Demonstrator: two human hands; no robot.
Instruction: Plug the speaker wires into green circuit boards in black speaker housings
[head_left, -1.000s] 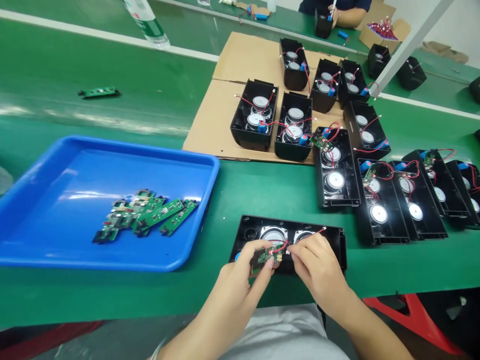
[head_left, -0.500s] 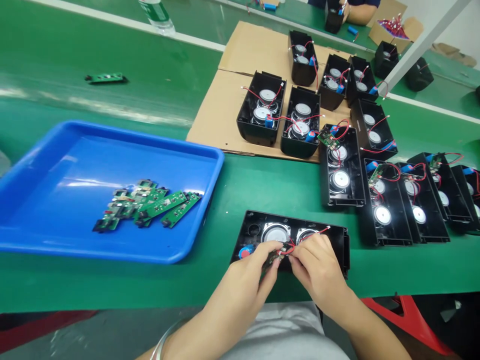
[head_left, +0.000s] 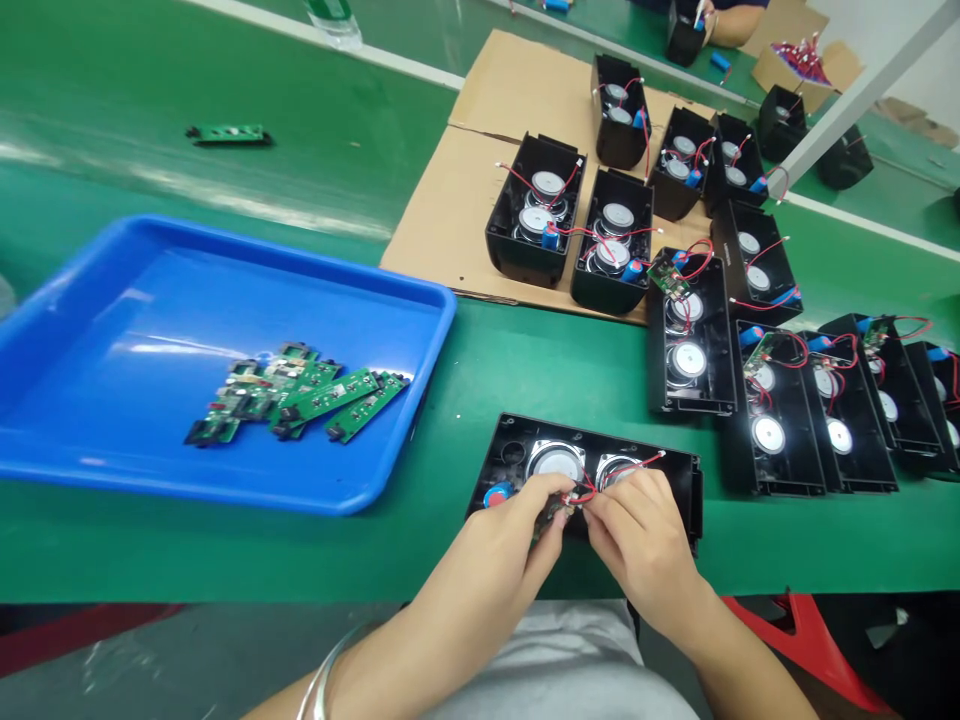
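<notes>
Both hands, left hand (head_left: 514, 525) and right hand (head_left: 637, 520), stay pinched on the small green circuit board (head_left: 556, 510), now lower over the open black plastic speaker housing (head_left: 675, 478), red wires (head_left: 626, 466) attached.

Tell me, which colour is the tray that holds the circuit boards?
Blue: the tray shows plainly in the head view.

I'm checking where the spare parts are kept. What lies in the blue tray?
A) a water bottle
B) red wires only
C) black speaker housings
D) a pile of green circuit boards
D: the blue tray holds a pile of green circuit boards, while the black housings stand on the green table and the cardboard to its right.
</notes>
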